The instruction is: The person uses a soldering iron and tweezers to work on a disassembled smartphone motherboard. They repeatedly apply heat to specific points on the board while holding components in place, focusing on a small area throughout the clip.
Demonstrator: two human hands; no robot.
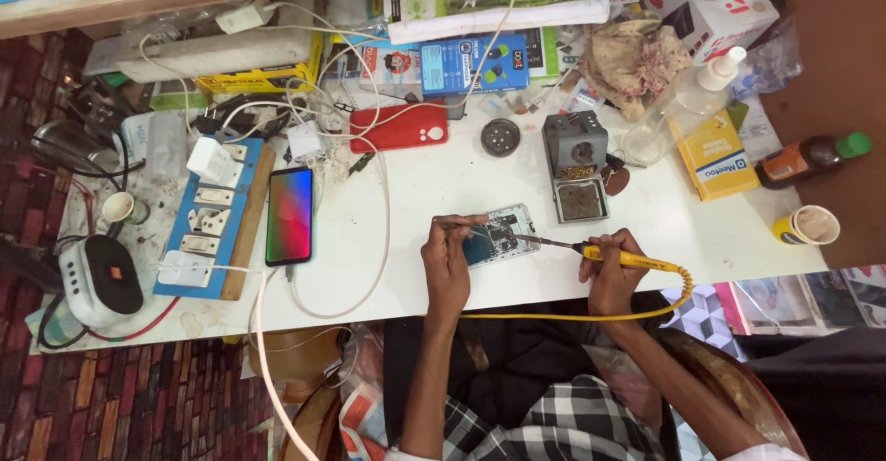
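Holding the yellow-handled soldering iron (620, 258) in my right hand (612, 281), I keep my grip closed around its handle like a pen, with its thin metal tip reaching toward nine o'clock onto the opened phone (496, 235). That phone lies back-off on the white table (425, 276), its circuit board showing, near the table's six o'clock edge and just in front of me. My left hand (448, 263) rests at the phone's eight o'clock side, fingers pinched shut on a thin tool (461, 226), likely tweezers, whose point touches the phone's upper edge. The iron's yellow cord (591, 313) loops from the handle toward five o'clock, then runs along the table edge under my wrists.

At one o'clock from the opened phone stands a grey soldering stand (577, 166) with a brass-wool cup and a sponge tray. At nine o'clock, well apart, a second phone (289, 215) lies with a lit, colourful screen, plugged to a white cable (369, 267) that curves across the table. Beside it at nine o'clock sits a blue switch board (214, 216). A red phone case (399, 128) lies at eleven o'clock, and a paper cup (808, 226) sits far off at three o'clock.
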